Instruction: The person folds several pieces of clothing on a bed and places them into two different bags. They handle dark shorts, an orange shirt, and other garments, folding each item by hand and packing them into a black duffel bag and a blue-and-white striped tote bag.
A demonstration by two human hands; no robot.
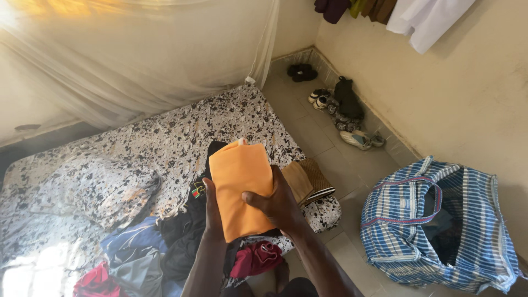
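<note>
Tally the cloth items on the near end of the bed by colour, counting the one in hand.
Orange: 1, the folded cloth held by both hands
Brown: 1, the folded piece
Maroon: 1
Red: 1
Black: 1
Blue-grey: 1
Total: 6

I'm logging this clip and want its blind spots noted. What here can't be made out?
All head view:
- Orange cloth: lower part hidden by the right hand and left hand.
- Striped bag: inside too dark to tell.
- Hanging clothes: cut off by the top edge.
- Shoes: too small to count.
</note>
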